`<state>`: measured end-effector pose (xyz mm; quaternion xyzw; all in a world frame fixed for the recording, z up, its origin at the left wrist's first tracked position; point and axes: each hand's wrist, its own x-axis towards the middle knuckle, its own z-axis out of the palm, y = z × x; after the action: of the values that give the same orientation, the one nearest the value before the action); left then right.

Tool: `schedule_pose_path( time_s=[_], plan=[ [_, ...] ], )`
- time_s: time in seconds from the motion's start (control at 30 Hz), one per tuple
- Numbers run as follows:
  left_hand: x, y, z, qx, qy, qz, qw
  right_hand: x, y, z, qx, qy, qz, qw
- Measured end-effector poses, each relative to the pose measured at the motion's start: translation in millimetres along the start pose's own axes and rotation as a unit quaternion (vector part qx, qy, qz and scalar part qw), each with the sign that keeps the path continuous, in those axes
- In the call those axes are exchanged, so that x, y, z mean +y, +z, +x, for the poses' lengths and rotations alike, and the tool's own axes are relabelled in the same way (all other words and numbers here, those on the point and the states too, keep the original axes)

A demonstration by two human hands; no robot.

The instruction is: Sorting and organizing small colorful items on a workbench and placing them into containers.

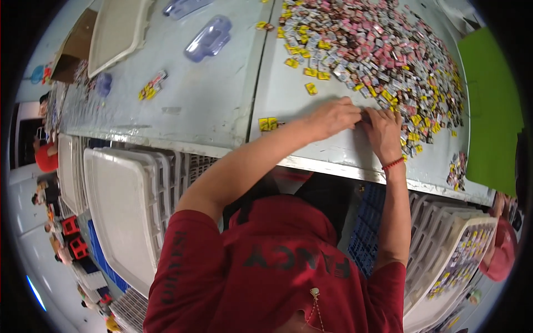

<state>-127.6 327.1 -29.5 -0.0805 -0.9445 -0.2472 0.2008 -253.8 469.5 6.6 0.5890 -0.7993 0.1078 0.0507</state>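
The heap of small wrapped pieces (377, 55), pink, yellow, silver and dark, covered the far right part of the grey table (211, 105) and thinned toward its near edge, where both hands met. The left hand (333, 117) reached across from the left with its fingers curled down at the heap's near fringe, and the right hand (383, 133), a red cord on its wrist, lay just beside it, fingertips touching or nearly touching the left's. Something small seemed pinched between them, but the fingers hid it, so I could not tell how tightly either hand was closed or what exactly it held. By my reading the step in hand was picking or lining up pieces at the edge of the heap; the next move would call for fine fingertip work, separating one piece without dragging its neighbours along. A pair of yellow pieces (268, 123) lay apart to the left of the hands, a short row of pieces (152, 86) farther left, and clear plastic trays (208, 39) sat near the far edge. Stacked white trays (119, 205) stood below the table on the left, and a green sheet (491, 111) lay at the right.
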Motion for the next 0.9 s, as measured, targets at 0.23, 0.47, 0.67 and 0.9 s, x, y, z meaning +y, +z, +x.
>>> schedule_pose_path(
  time_s=[0.23,0.47,0.67,0.9],
  plan=[
    [-2,-20,-9,0.081,-0.081,0.030,0.993,-4,6,-1,0.059,-0.013,0.080,0.995],
    [27,-110,-61,0.201,-0.234,-0.050,0.950,-63,-3,1,0.082,-0.025,0.183,0.979],
    [43,-62,-101,0.164,-0.166,0.039,0.971,-97,10,10,0.050,-0.041,0.231,0.971],
    [31,-56,-114,0.182,-0.148,0.078,0.969,-110,21,9,0.067,-0.048,0.243,0.967]
  ],
)
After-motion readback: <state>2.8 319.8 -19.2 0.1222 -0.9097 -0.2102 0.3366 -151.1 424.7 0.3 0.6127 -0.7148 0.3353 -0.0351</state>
